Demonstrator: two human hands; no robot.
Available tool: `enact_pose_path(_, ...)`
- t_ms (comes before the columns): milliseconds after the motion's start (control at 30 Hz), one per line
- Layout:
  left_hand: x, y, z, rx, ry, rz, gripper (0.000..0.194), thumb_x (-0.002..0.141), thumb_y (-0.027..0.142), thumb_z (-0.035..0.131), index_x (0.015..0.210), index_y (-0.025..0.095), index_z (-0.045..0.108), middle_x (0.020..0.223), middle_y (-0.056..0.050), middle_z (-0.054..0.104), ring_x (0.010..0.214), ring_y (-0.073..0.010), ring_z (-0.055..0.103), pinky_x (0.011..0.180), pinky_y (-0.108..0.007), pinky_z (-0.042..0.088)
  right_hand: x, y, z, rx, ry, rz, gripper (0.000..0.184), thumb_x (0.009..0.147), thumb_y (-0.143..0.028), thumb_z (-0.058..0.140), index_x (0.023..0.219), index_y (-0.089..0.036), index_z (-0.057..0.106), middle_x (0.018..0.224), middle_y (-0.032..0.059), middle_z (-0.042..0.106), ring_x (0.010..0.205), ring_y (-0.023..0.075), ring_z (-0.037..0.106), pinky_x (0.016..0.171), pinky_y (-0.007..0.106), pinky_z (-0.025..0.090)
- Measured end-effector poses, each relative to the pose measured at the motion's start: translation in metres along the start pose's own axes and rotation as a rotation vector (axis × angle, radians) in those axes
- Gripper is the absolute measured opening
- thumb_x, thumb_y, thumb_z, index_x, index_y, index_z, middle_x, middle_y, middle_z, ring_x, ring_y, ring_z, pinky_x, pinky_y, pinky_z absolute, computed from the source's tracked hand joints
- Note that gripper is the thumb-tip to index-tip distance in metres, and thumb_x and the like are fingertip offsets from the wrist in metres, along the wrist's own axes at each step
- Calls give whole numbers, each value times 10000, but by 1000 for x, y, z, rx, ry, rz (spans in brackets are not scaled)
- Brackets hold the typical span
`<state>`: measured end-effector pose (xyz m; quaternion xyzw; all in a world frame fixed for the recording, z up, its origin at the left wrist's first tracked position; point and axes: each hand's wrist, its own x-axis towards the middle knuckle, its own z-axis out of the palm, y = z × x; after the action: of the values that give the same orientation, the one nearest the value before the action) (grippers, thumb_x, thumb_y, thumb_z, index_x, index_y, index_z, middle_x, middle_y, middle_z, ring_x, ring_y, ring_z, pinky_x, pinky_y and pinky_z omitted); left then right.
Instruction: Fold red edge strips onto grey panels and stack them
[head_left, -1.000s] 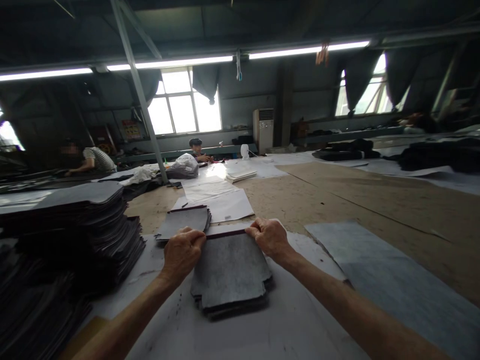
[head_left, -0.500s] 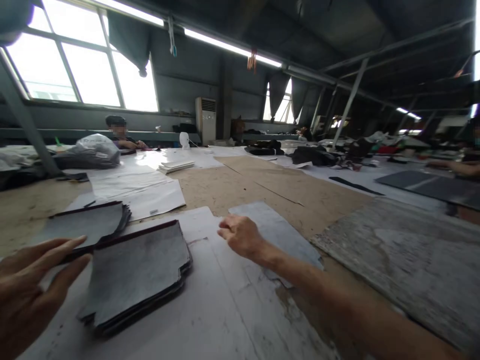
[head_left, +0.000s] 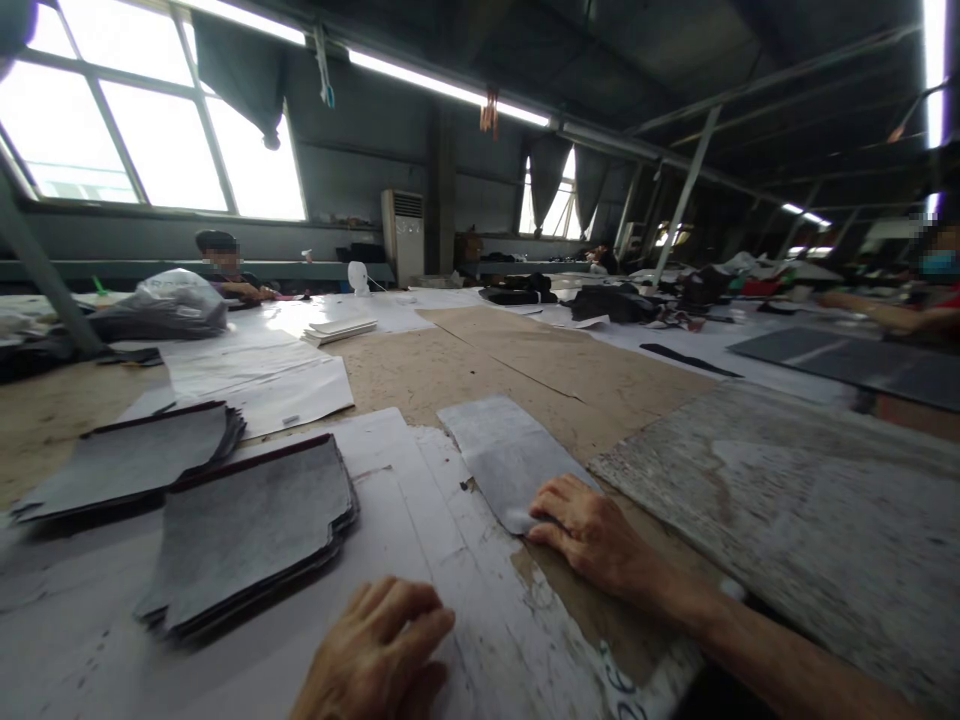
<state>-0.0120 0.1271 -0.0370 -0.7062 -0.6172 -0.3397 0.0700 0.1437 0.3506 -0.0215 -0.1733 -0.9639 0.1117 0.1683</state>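
My right hand (head_left: 585,525) is closed at the near edge of a pale grey sheet piece (head_left: 499,445), thumb and fingers pinching its corner, which bends up slightly. My left hand (head_left: 382,640) hovers low over the white paper (head_left: 442,590) at the bottom middle, its fingers curled together and nothing visible in them. Left of it lies a stack of grey cut pieces (head_left: 255,520) with dark edges and a dark red top strip. A second similar stack (head_left: 142,450) sits just behind, farther left.
A worn grey board (head_left: 795,500) lies at the right. Brown paper (head_left: 510,350) covers the middle of the table. White sheets (head_left: 255,385), a plastic-wrapped bundle (head_left: 169,305) and dark fabric (head_left: 615,303) lie farther off. One person (head_left: 232,280) sits across; another person's arm (head_left: 885,312) shows at right.
My left hand has left the rear stack and moved right to the bottom middle. My right hand has come nearer and right, from above the white paper onto the grey sheet piece's edge.
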Motion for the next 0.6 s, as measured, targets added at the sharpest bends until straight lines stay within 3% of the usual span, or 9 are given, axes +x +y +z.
enact_pose_path(133,21,2,19,-31,-110,-18,303,830,177,408,1111,189,518,1038,-86,592,862,-232,543,711,-392,489,4,7,4,46,32,-32,171,844,-193,473,758,-164,617,812,69,600,824,179,526,771,303,388)
enact_pose_path(400,83,-3,43,211,-219,-121,345,870,236,421,1208,202,480,1239,-46,521,1075,-209,486,909,-375,425,13,20,-7,217,91,126,245,871,-249,407,722,-171,585,643,1,600,593,129,556,554,230,404)
enact_pose_path(533,103,-22,56,247,-194,-132,290,877,203,359,1053,201,589,1098,-84,587,1028,-254,505,859,-450,407,2,11,-10,155,96,140,230,876,-267,428,795,-168,618,751,15,645,669,121,588,611,216,425)
enact_pose_path(600,102,-38,67,257,-151,-62,297,841,176,356,897,244,640,1052,-64,602,1020,-273,506,833,-469,397,-2,3,-6,79,87,141,223,797,-390,569,822,-177,630,821,18,659,756,137,602,687,218,440)
